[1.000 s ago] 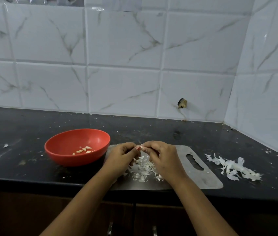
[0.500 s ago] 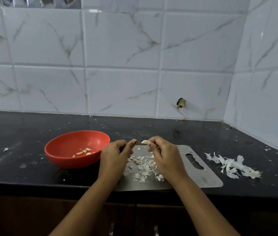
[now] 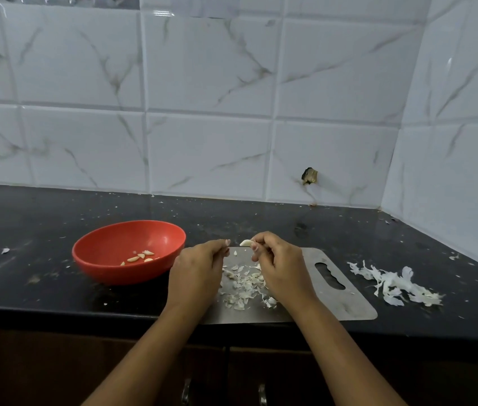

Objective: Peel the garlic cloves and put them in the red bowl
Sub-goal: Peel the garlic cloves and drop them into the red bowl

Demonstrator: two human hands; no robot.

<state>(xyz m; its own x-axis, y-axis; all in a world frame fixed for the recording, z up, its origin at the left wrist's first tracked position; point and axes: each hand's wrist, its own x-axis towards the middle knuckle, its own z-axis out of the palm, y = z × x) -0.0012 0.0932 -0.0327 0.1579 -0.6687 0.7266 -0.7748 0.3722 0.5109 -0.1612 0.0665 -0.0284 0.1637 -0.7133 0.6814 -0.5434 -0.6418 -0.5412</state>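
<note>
Right hand (image 3: 281, 268): just right of centre, fingers curled, it pinched a pale garlic clove (image 3: 246, 243) at its fingertips, above the board's far edge.
Left hand (image 3: 198, 271): just beside the right and apart from the clove, fingers curled with tips together. Whether they held a scrap of skin could not be told.
Red bowl (image 3: 106, 272): left of the hands on the black counter (image 3: 261, 221), with a few peeled cloves (image 3: 141, 257) inside.
Steel board (image 3: 346, 306): lay under the hands, strewn with skin flakes (image 3: 243, 288).
Peel heap (image 3: 392, 285): lower right, on the counter beside the board.
</note>
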